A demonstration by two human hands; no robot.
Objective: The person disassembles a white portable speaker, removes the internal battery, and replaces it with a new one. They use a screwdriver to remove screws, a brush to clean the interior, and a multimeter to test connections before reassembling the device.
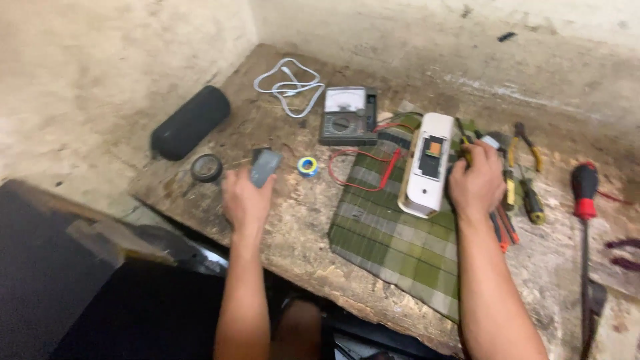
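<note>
My left hand (pixel 245 197) holds a small dark grey rectangular cover (pixel 265 167) above the worn wooden bench. My right hand (pixel 476 181) is closed around a yellow-handled tool (pixel 465 151) just to the right of a white box-shaped device (pixel 427 164). That device lies on a green checked cloth (pixel 393 233) with an open compartment on its top face. An analog multimeter (pixel 348 115) sits behind it, its red lead (pixel 360 170) trailing onto the cloth.
A black cylindrical speaker (pixel 189 123) and a round black tin (pixel 207 167) lie at left. A white cable (pixel 289 85) is coiled at the back, a solder spool (pixel 307 166) near the middle. Pliers (pixel 525 142), several screwdrivers (pixel 584 193) lie right.
</note>
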